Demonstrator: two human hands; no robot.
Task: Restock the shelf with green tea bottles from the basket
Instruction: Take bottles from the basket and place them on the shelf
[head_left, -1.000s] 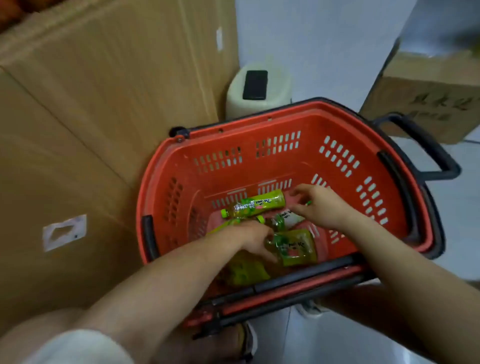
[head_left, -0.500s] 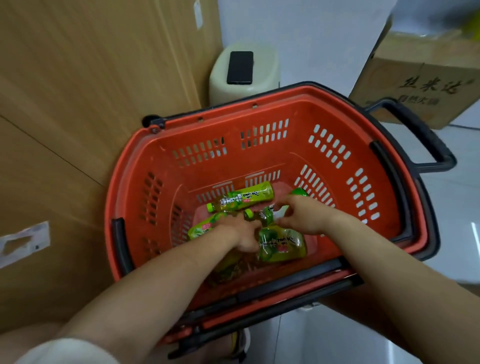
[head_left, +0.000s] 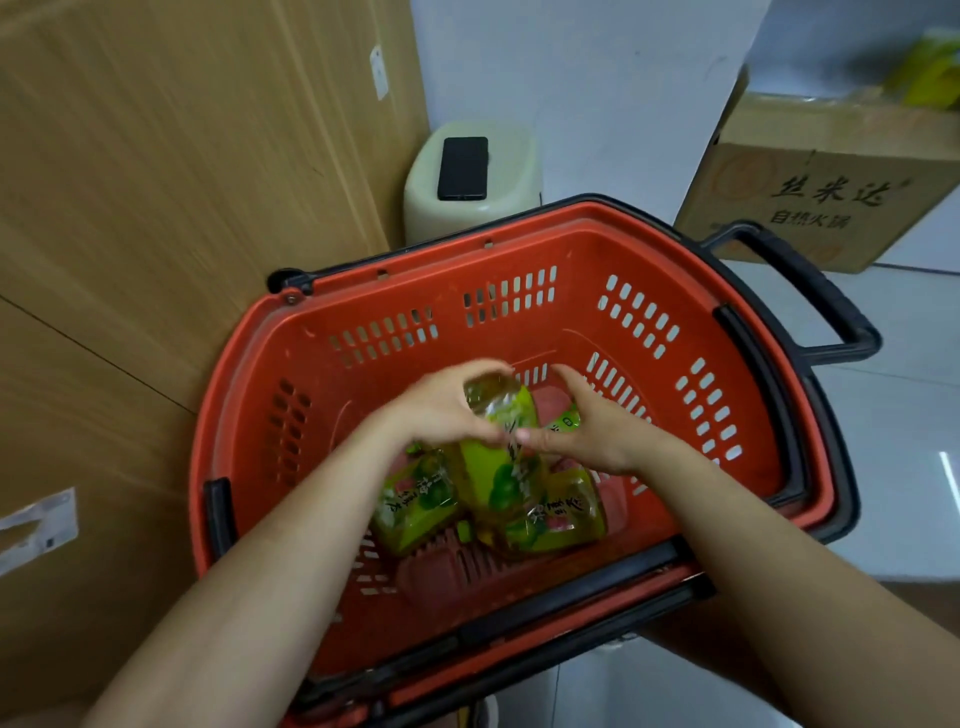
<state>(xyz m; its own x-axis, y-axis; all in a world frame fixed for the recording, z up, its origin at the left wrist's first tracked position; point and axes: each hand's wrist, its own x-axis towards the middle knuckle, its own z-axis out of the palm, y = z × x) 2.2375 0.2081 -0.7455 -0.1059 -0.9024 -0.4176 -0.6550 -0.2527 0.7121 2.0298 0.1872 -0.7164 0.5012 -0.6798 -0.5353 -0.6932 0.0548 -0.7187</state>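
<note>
A red shopping basket with black handles stands on the floor below me. Both hands are inside it, gathered around a bunch of green tea bottles with green labels. My left hand grips the bottles from the left, fingers curled over the top of one. My right hand closes on them from the right, thumb pressed against a label. The bottles are lifted partly upright, bases toward me. Another bottle lies on the basket floor behind my right hand, mostly hidden.
A tall cardboard box fills the left side against the basket. A cream stool with a black phone on it stands behind the basket. A printed carton sits at the back right on a pale tiled floor.
Both hands have drawn the loose bottles together and raised them off the basket floor. The view has shifted so the basket sits more central.
</note>
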